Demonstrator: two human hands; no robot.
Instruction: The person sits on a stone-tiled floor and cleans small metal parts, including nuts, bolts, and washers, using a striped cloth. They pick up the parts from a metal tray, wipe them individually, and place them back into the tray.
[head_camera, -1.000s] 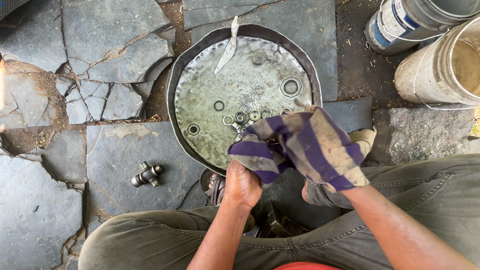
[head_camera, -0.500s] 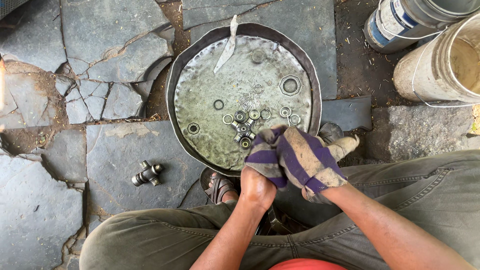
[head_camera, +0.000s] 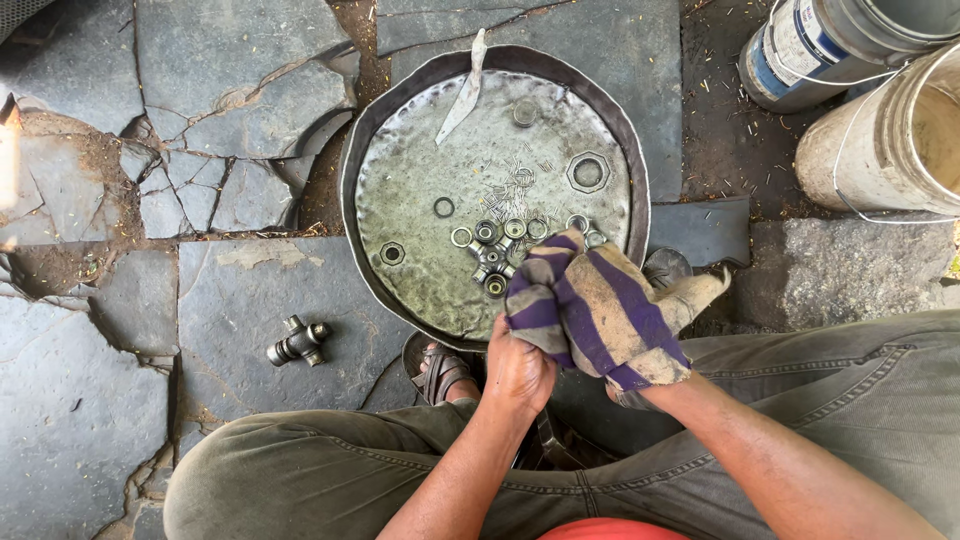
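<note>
A second ago my striped rag (head_camera: 598, 312) was spread wide and lay over the lower right part of the metal pan (head_camera: 400, 130), hiding several of the small rings there. Now I have drawn it back toward six o'clock and bunched it tighter between my left hand (head_camera: 518, 368) and my right hand (head_camera: 640, 385). The cluster of bearing cups (head_camera: 495, 250) at the pan's five o'clock side has come into plain view.
</note>
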